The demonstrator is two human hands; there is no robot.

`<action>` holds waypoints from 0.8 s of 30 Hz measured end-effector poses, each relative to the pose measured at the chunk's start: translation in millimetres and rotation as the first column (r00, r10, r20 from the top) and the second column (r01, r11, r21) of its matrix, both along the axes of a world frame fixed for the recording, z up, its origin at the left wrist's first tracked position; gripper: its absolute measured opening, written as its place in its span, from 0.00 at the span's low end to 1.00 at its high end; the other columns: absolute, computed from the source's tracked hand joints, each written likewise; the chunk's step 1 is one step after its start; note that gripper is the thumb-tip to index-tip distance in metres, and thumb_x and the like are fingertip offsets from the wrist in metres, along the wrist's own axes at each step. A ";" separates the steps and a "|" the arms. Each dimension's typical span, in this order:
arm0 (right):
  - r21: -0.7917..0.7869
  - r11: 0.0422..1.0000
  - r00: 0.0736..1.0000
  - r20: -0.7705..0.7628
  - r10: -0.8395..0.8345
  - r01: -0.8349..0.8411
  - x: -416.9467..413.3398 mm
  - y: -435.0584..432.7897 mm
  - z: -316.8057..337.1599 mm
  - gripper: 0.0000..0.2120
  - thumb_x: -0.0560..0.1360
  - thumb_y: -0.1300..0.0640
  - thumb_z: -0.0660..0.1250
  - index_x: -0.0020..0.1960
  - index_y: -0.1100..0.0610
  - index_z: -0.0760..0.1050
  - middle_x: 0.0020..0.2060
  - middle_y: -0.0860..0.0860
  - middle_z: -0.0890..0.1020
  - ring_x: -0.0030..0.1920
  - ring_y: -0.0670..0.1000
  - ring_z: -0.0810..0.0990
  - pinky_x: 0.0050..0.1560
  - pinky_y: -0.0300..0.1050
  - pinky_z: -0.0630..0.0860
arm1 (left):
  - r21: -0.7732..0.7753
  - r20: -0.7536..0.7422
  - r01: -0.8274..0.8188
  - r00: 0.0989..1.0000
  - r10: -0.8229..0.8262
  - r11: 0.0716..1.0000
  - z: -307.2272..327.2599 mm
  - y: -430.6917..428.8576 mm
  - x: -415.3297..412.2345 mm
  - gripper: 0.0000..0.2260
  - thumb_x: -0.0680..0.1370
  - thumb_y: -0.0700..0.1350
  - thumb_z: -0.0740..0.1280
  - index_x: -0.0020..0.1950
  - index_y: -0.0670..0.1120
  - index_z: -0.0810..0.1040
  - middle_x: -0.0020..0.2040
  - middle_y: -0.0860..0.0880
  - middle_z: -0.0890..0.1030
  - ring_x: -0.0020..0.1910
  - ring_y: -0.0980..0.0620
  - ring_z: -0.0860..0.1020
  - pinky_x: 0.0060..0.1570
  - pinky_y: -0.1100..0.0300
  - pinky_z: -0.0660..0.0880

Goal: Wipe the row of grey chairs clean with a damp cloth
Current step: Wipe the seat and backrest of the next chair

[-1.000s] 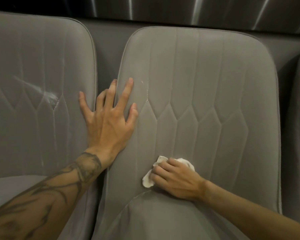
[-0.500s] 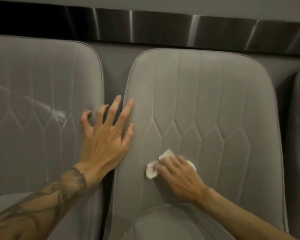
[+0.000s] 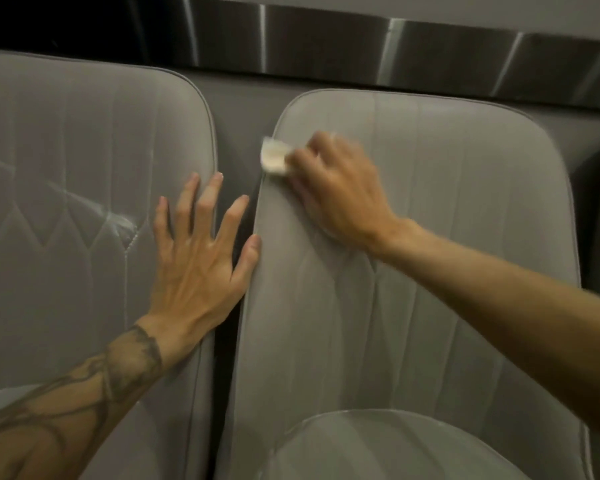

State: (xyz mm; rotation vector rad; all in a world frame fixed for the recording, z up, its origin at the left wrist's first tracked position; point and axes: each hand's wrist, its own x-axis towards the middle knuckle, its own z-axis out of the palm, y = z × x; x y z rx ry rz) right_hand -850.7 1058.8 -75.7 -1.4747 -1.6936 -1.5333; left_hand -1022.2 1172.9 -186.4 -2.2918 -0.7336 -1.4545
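Left chair (image 3: 84, 237): grey backrest, shiny smear near its middle
Left hand (image 3: 198, 258): flat, fingers spread, empty, bridging both chairs' edges
Cloth (image 3: 274, 157): white, at middle chair's upper left edge
Right hand (image 3: 340, 188): curled around cloth, blurred
Middle chair (image 3: 447, 237): grey backrest under cloth

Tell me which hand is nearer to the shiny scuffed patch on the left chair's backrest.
Left. The left hand lies spread just right of the scuffed patch; the right hand presses the cloth on the neighbouring chair.
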 end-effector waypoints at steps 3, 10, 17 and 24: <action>0.187 0.971 0.978 -0.175 -0.115 0.148 8.8 31.6 64.0 0.16 0.83 0.47 0.57 0.62 0.56 0.74 0.57 0.57 0.76 0.51 0.58 0.76 0.45 0.48 0.66 | 0.017 -0.001 0.008 1.000 -0.008 1.000 -1.4 1.3 0.0 0.24 0.83 0.58 0.55 0.76 0.48 0.70 0.82 0.42 0.60 0.83 0.40 0.54 0.77 0.31 0.52; -0.014 0.998 0.987 -0.151 0.064 -0.066 -35.9 6.4 -48.2 0.13 0.82 0.51 0.63 0.55 0.60 0.78 0.51 0.59 0.77 0.45 0.60 0.75 0.44 0.55 0.72 | 0.017 0.077 0.073 0.994 -0.074 0.997 -2.9 0.6 -1.4 0.21 0.82 0.50 0.56 0.75 0.47 0.70 0.82 0.43 0.60 0.83 0.41 0.56 0.77 0.32 0.53; 0.093 0.995 0.995 -0.091 -0.039 0.047 -25.9 23.3 12.2 0.15 0.81 0.49 0.61 0.58 0.59 0.76 0.54 0.59 0.78 0.49 0.60 0.77 0.44 0.49 0.70 | -0.004 0.186 0.077 0.980 -0.075 0.997 -3.3 0.5 -0.4 0.24 0.82 0.46 0.57 0.78 0.45 0.65 0.80 0.42 0.62 0.81 0.43 0.60 0.79 0.35 0.53; 0.034 0.999 0.975 -0.220 0.037 -0.030 -45.2 8.2 -64.9 0.12 0.82 0.51 0.62 0.56 0.59 0.76 0.52 0.58 0.76 0.47 0.57 0.75 0.47 0.55 0.74 | -0.024 0.166 0.053 0.985 -0.049 0.998 -1.7 -1.3 -5.2 0.23 0.83 0.47 0.56 0.78 0.43 0.66 0.80 0.42 0.65 0.80 0.43 0.62 0.78 0.38 0.57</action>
